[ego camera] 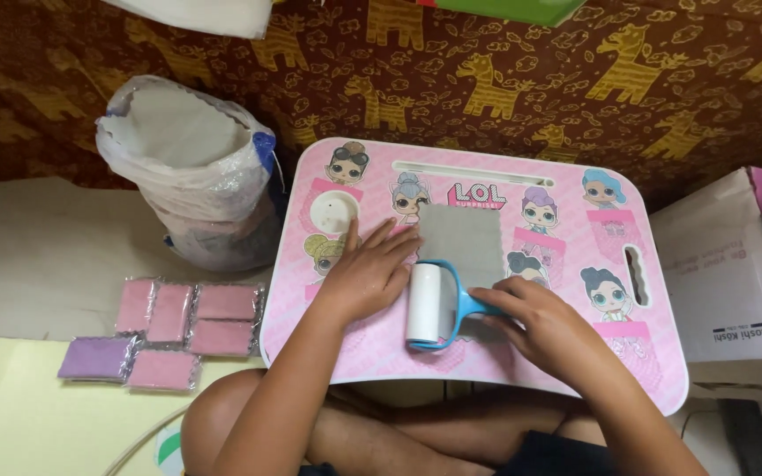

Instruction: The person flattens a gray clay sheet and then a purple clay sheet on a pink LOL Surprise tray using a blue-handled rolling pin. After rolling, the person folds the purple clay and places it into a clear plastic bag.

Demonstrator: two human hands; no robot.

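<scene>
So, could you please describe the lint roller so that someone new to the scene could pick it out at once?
Find the pink lap table in the middle. Near its front edge, just below the grey cloth, lies the lint roller, between the left hand and right hand. It is the only white cylinder in a blue frame.

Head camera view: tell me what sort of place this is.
Probably a home floor workspace: the person sits cross-legged at a pink cartoon lap desk, beside a giraffe-print fabric backdrop and packets of pink cloths on the floor.

Blue-handled white lint roller (429,304) lies beside grey cloth (460,247).
</scene>
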